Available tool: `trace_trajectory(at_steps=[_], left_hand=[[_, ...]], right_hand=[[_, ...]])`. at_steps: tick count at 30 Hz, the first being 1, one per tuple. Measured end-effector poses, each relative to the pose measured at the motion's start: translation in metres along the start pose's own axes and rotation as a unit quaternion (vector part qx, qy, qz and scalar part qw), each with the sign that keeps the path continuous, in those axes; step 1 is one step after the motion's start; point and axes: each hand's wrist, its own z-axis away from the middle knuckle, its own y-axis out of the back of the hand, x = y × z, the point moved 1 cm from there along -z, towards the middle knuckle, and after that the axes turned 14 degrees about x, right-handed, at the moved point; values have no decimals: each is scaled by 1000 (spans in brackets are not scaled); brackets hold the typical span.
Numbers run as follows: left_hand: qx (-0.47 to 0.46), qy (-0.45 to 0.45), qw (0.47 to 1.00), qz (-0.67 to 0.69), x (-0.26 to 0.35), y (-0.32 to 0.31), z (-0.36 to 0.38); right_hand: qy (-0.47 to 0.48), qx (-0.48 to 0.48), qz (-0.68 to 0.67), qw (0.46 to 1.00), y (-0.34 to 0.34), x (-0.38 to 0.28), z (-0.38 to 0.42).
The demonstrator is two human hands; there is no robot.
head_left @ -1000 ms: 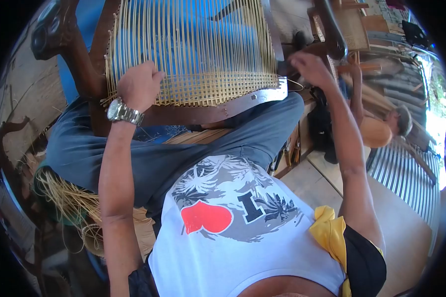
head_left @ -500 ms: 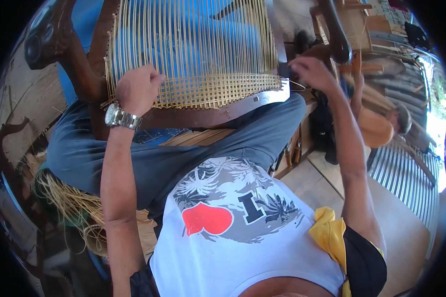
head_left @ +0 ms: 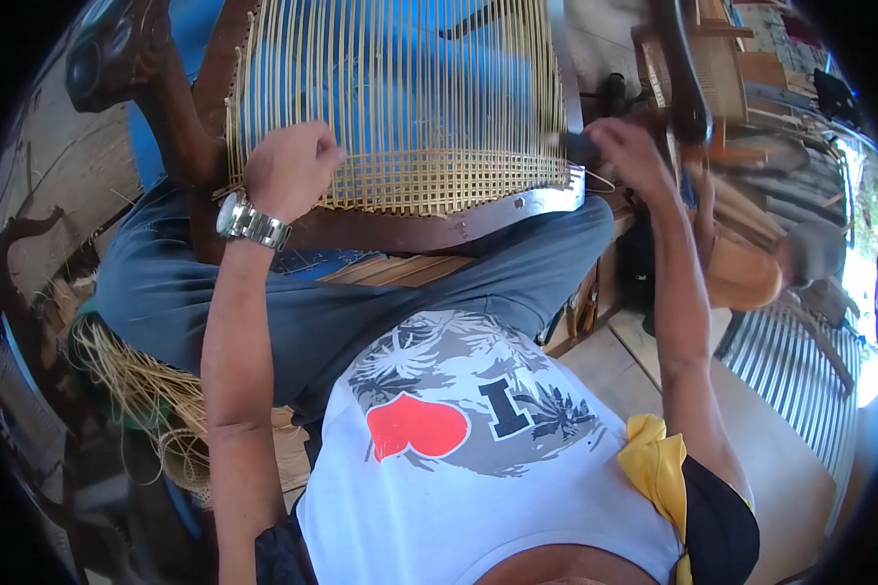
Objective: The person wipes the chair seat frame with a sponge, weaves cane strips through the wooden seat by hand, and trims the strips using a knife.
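A chair frame of dark wood (head_left: 390, 232) lies across my lap, strung with light cane strands (head_left: 380, 88) running lengthwise. Near its close edge the cane weaving (head_left: 449, 180) forms a tight grid. My left hand (head_left: 291, 168), a metal watch (head_left: 252, 222) on its wrist, rests over the left part of the cane with its fingers curled in. My right hand (head_left: 632, 156) is closed just beyond the frame's right rail, its fingertips at a small dark block (head_left: 581, 148), blurred. I cannot tell what its fingers grip. A thin loose strand (head_left: 600, 181) curves below it.
A carved chair arm (head_left: 137, 88) rises at the left, another dark curved arm (head_left: 688, 78) at the right. A bundle of loose cane (head_left: 132, 375) lies left of my leg. Another person (head_left: 741, 268) is at the right, near corrugated sheeting (head_left: 790, 361).
The whole view has shifted slightly, so the chair and both hands appear further right. The hands keep nearly the same places on the frame; the right hand's fingers have drawn in a little.
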Motion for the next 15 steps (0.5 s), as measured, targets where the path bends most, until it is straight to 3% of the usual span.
trace_trajectory(at_steps=[2, 5, 6, 9, 10, 13, 15], left_hand=[[-14, 3, 1000, 7, 3, 4, -1], [-5, -33, 999, 38, -5, 1, -1], [-5, -33, 999, 43, -6, 1, -2], [0, -36, 998, 53, -10, 0, 0], [9, -44, 998, 51, -13, -1, 0], [0, -54, 997, 51, -13, 2, 0], [-4, -55, 997, 47, -12, 3, 3]], right_hand=[[-59, 81, -47, 994, -1, -25, 8], [53, -155, -3, 987, -17, -6, 15], [104, -56, 13, 993, -13, -10, 11], [-58, 92, -20, 994, 3, -27, 6], [-68, 99, -41, 992, -4, -33, 12], [77, -127, 20, 989, -10, -16, 17], [44, -31, -27, 998, -3, -17, 2]])
